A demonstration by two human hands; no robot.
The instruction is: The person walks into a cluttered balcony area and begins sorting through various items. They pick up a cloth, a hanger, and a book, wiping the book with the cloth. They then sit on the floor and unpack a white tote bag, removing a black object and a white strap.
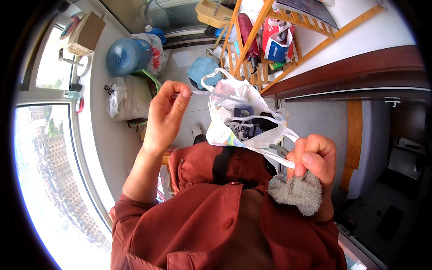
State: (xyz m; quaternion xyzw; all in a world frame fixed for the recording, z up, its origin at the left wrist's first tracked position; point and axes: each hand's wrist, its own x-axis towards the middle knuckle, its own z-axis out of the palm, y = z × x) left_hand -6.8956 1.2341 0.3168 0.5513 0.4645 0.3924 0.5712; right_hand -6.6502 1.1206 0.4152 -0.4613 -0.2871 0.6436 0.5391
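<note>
A white printed carrier bag (221, 133) hangs in front of my legs, its mouth facing up. Inside lies what looks like a dark blue shoe (248, 130) with pale laces; the rest of the contents is partly hidden. Between thumb and forefinger, my left hand (168, 116) pinches a thin translucent strap (209, 94) that runs towards the bag's mouth. My right hand (315, 157) grips a white handle (275, 158) of the bag at the right. A grey terry cloth (298, 194) hangs from the same hand, below the fingers.
A wooden rack (251, 37) holding a dark red umbrella (248, 37) and a red-and-blue bag (278, 42) stands ahead. To the left are a blue water jug (123, 57), a stuffed plastic bag (130, 98) and a window (50, 162). A blue cloth item (204, 71) lies beyond the carrier bag.
</note>
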